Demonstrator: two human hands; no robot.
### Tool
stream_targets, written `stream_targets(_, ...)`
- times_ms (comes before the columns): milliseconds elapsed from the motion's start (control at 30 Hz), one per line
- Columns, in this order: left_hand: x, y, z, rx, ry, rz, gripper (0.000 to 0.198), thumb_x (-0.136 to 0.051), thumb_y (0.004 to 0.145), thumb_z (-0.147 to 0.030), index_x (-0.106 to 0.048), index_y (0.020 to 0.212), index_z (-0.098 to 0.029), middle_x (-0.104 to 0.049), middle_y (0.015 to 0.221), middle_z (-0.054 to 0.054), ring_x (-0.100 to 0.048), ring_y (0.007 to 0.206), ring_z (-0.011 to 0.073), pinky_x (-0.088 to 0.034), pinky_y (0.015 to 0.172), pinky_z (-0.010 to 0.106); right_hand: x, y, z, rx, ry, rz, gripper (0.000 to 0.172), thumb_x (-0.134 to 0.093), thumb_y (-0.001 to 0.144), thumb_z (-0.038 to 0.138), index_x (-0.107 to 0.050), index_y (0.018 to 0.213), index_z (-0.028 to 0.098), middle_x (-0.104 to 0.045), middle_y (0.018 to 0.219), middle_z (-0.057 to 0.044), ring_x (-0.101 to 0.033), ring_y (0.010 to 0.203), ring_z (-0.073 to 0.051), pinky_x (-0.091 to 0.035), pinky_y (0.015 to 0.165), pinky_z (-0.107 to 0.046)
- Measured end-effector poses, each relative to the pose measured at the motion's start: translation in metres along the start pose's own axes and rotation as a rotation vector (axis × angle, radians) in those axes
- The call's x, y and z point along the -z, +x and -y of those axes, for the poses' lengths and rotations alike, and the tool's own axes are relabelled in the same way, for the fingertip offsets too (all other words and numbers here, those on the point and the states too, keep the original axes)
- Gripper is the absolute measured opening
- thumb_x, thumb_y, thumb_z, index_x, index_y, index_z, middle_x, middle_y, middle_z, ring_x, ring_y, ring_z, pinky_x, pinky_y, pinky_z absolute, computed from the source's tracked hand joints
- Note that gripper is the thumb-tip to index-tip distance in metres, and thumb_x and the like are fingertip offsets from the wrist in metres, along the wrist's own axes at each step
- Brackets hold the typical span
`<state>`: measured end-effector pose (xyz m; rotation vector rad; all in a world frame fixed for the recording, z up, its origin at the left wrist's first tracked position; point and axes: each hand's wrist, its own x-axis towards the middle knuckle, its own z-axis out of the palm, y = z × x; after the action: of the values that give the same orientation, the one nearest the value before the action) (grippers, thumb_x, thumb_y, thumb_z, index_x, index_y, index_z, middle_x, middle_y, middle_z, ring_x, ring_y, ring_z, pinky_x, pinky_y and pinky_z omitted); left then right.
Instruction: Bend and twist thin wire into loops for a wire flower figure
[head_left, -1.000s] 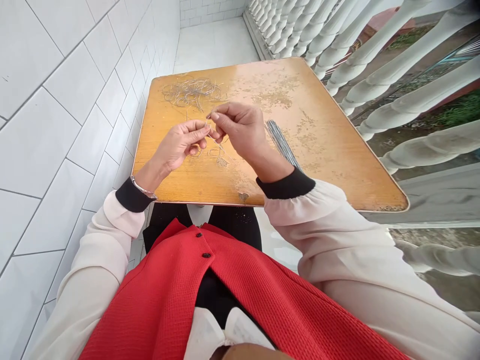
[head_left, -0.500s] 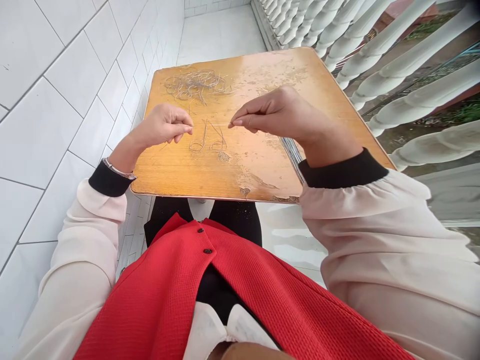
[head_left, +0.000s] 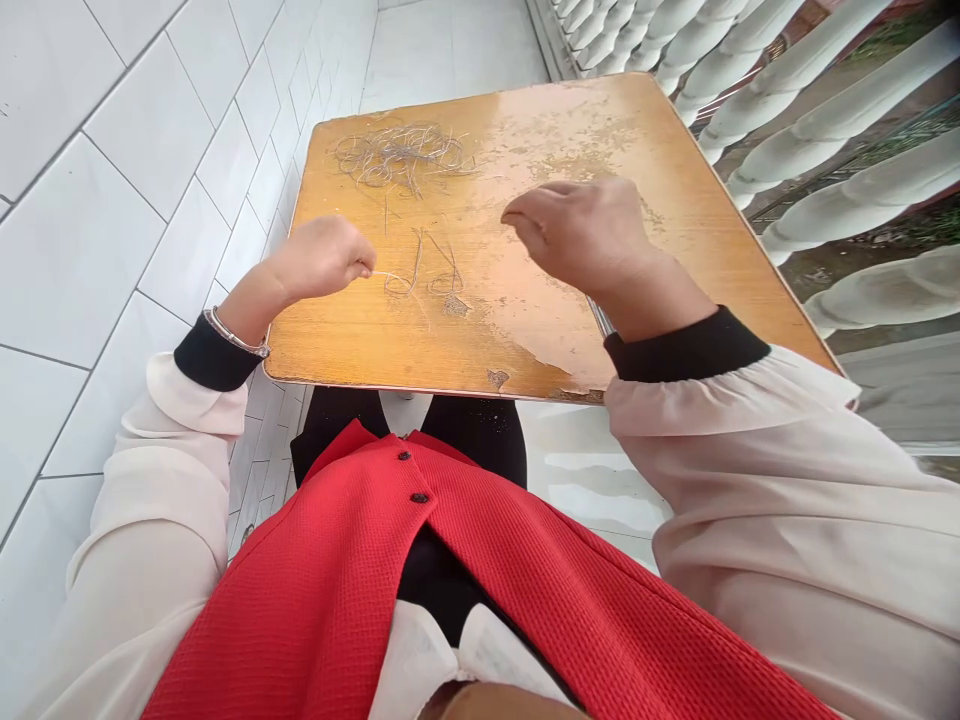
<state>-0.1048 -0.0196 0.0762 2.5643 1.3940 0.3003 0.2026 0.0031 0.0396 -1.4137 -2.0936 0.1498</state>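
Note:
My left hand hovers above the left side of the table, its fingertips pinched on a thin pale wire that sticks out to the right. Over the table's middle, my right hand is closed, thumb against fingers; whatever it may hold is too small to make out. Between the hands lie two bent wire shapes, a left one and a right one, each a slanted stem with a loop at the bottom. A tangled heap of thin wires rests near the far left corner.
The wooden table has peeling, worn patches on its right half. Grey straight strands lie partly hidden beneath my right wrist. A white tiled wall runs along the left, and a white baluster railing borders the right.
My right hand has moved right, away from my left hand, and the strand that stretched between them no longer spans the gap. My left hand has dropped slightly towards me.

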Motion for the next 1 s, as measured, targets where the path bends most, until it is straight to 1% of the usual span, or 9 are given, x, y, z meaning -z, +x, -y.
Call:
stream_targets(167,-0.002,0.003,0.002,0.035,0.122,-0.043,0.024,-0.053,0.087,-0.018,-0.074,0.077,-0.022,-0.073,0.076,0.007,-0.066,0.086,0.0221,-0.037,0.073,0.034,0.001,-0.006,0.018,-0.321,0.449,-0.090,0.015,-0.064,0.089,0.006,-0.075,0.082,0.015,-0.065,0.065,-0.002,-0.051,0.051,-0.008,-0.040,0.054,-0.024)
stream_targets(233,0.000,0.008,-0.012,-0.023,0.193,0.019,0.024,-0.053,0.086,-0.017,-0.074,0.076,-0.021,-0.072,0.074,0.007,-0.065,0.084,0.0214,-0.035,0.072,0.033,-0.004,-0.009,0.034,-0.280,0.594,0.072,0.012,-0.067,0.091,0.011,-0.076,0.083,0.015,-0.069,0.070,-0.003,-0.051,0.052,-0.007,-0.039,0.051,-0.022)
stream_targets(333,0.007,0.015,-0.038,-0.060,0.278,0.096,0.027,-0.050,0.088,-0.017,-0.076,0.080,-0.020,-0.073,0.077,0.007,-0.064,0.082,0.0200,-0.034,0.071,0.033,-0.016,-0.012,0.056,-0.228,0.632,0.356,0.020,-0.069,0.094,0.025,-0.077,0.078,0.016,-0.055,0.052,0.003,-0.040,0.045,-0.007,-0.029,0.045,-0.023)
stream_targets(433,0.014,0.019,-0.051,-0.048,0.347,0.139,0.029,-0.048,0.091,-0.018,-0.077,0.086,-0.019,-0.074,0.084,0.008,-0.063,0.082,0.0194,-0.032,0.070,0.033,-0.033,-0.013,0.067,-0.209,0.787,0.414,0.019,-0.080,0.085,0.027,-0.073,0.071,0.016,-0.063,0.058,0.001,-0.041,0.044,-0.006,-0.031,0.043,-0.023)
stream_targets(567,0.008,0.025,-0.033,-0.038,0.074,0.034,0.021,-0.056,0.082,-0.011,-0.070,0.069,-0.020,-0.067,0.071,0.005,-0.063,0.082,0.0200,-0.034,0.073,0.032,-0.045,-0.015,0.066,-0.284,0.954,0.436,0.014,-0.079,0.085,0.023,-0.075,0.075,0.014,-0.064,0.055,-0.001,-0.043,0.040,-0.007,-0.030,0.040,-0.023)
stream_targets(700,-0.004,0.035,-0.006,-0.071,-0.248,-0.045,0.029,-0.061,0.063,-0.001,-0.050,0.046,-0.021,-0.041,0.049,0.000,-0.060,0.075,0.0222,-0.036,0.073,0.034,-0.044,-0.016,0.057,-0.349,1.049,0.538,0.008,-0.080,0.081,0.017,-0.077,0.076,0.012,-0.060,0.048,-0.001,-0.041,0.035,-0.007,-0.025,0.036,-0.023)
stream_targets(833,0.011,0.039,0.008,-0.157,-0.112,-0.026,0.039,-0.058,0.062,0.005,-0.036,0.045,-0.023,-0.038,0.052,0.003,-0.060,0.085,0.0272,-0.040,0.079,0.040,-0.045,-0.018,0.047,-0.385,1.077,0.569,0.006,-0.081,0.078,0.013,-0.076,0.074,0.011,-0.061,0.046,-0.002,-0.040,0.033,-0.006,-0.023,0.034,-0.022)
stream_targets(867,0.018,0.037,0.011,-0.147,-0.066,-0.074,0.037,-0.058,0.065,0.005,-0.041,0.048,-0.023,-0.046,0.059,0.005,-0.060,0.092,0.0284,-0.041,0.084,0.042,-0.045,-0.019,0.045,-0.392,1.095,0.532,0.007,-0.080,0.079,0.015,-0.076,0.074,0.012,-0.061,0.047,-0.002,-0.041,0.034,-0.006,-0.024,0.034,-0.021)
stream_targets(1000,0.019,0.015,0.012,0.043,-0.170,-0.681,0.025,-0.061,0.088,-0.011,-0.070,0.104,-0.028,-0.066,0.115,0.007,-0.055,0.119,0.0254,-0.040,0.106,0.044,-0.042,-0.020,0.048,-0.486,1.230,0.292,0.014,-0.078,0.084,0.023,-0.074,0.074,0.014,-0.068,0.055,-0.004,-0.048,0.037,-0.007,-0.034,0.035,-0.019)
